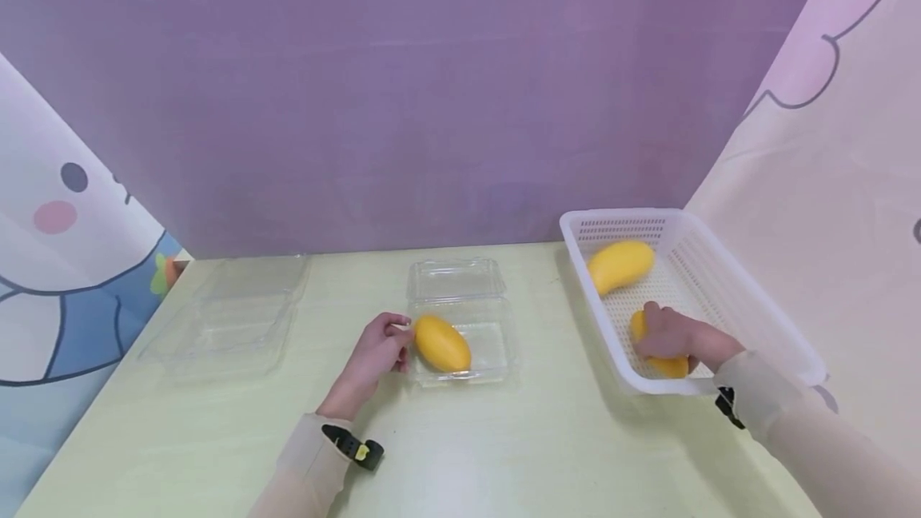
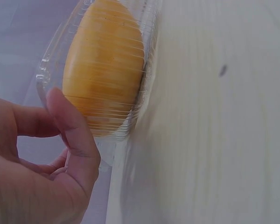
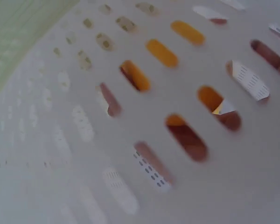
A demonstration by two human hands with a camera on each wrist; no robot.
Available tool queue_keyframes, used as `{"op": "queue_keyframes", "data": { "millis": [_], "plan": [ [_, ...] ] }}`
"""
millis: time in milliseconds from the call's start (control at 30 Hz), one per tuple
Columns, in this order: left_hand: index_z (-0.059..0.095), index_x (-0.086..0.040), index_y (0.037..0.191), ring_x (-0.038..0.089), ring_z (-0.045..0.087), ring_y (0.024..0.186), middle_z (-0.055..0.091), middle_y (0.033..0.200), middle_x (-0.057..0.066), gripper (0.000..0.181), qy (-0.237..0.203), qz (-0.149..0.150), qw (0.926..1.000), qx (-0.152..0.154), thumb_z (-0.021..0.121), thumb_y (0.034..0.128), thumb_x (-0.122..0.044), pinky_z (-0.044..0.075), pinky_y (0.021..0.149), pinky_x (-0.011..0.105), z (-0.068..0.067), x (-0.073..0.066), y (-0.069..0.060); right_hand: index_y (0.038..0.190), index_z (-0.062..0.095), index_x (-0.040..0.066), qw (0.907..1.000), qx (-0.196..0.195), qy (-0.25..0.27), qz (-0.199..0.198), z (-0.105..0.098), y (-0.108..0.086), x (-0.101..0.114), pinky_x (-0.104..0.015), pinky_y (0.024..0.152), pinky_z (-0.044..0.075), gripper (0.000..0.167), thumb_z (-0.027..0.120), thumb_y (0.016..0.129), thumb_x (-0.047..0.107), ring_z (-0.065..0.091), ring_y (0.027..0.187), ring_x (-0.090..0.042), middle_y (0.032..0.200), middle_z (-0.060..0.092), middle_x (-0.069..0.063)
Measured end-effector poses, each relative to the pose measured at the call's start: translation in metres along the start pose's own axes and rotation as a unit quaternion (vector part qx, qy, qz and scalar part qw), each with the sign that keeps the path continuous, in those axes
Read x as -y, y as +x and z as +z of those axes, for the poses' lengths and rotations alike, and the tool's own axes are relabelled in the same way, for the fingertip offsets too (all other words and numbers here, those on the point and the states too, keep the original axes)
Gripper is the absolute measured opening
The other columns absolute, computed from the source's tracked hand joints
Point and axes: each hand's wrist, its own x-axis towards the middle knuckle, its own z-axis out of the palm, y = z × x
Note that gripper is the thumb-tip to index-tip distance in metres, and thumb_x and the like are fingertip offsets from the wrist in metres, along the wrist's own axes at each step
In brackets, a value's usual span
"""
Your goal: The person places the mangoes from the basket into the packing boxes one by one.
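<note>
My left hand (image 1: 372, 352) pinches the left edge of an open clear plastic clamshell box (image 1: 491, 342) in the middle of the table. One yellow mango (image 1: 442, 344) lies in that box; the left wrist view shows the mango (image 2: 105, 60) through the ribbed plastic wall, with thumb and finger at the rim. Over on the right, my right hand (image 1: 671, 336) reaches into a white perforated basket (image 1: 599, 310) and grips a second mango (image 1: 669, 367) near its front wall. Only the basket wall (image 3: 144, 107) fills the right wrist view, with bits of mango and fingers visible through its slots.
Another mango (image 1: 621, 264) lies at the back left inside the basket. On the left of the table (image 1: 460, 454) are more clear plastic boxes (image 1: 230, 334), lids raised. A purple backdrop (image 1: 403, 102) stands behind, with printed cloth at both sides.
</note>
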Motion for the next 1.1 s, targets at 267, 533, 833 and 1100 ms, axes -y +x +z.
{"op": "queue_keyframes", "data": {
  "millis": [267,533,833,1100],
  "plan": [
    [0.052,0.001,0.128,0.019,0.055,0.064,0.058,0.097,0.017,0.03,0.004,-0.004,1.0,-0.004,0.058,0.1008,-0.01,0.052,0.06,0.028,0.001,0.003,0.001,0.14,0.026,-0.018,0.9988,-0.041,-0.01,-0.026,0.002,0.004,-0.009,-0.038,0.054,0.049,0.079,0.063,0.084,0.023,0.053,0.075,-0.026,0.099,0.053,-0.022],
    [0.052,0.001,0.128,0.019,0.055,0.065,0.058,0.097,0.017,0.03,0.002,-0.004,1.0,-0.005,0.059,0.1008,-0.01,0.052,0.06,0.029,0.001,0.0,-0.001,0.149,0.029,-0.013,0.9956,-0.08,0.005,-0.048,-0.003,0.0,-0.007,-0.054,0.089,0.045,0.078,0.059,0.093,0.032,0.053,0.103,-0.038,0.131,0.051,-0.036],
    [0.052,0.001,0.128,0.019,0.055,0.065,0.057,0.097,0.016,0.03,-0.001,-0.003,1.0,-0.005,0.059,0.1006,-0.01,0.052,0.06,0.029,0.001,0.0,-0.001,0.149,0.035,-0.006,0.9917,-0.107,0.056,-0.043,-0.004,-0.008,0.002,-0.036,0.063,0.053,0.067,0.051,0.1,0.037,0.06,0.087,-0.03,0.135,0.049,-0.035],
    [0.053,0.0,0.127,0.02,0.055,0.066,0.058,0.097,0.017,0.029,0.004,-0.009,0.9999,-0.009,0.059,0.1003,-0.01,0.052,0.06,0.028,0.001,0.001,0.001,0.151,0.035,-0.002,0.987,-0.135,0.076,-0.043,-0.006,-0.011,0.004,-0.035,0.063,0.055,0.068,0.051,0.101,0.04,0.059,0.101,-0.037,0.142,0.045,-0.036]
  ]
}}
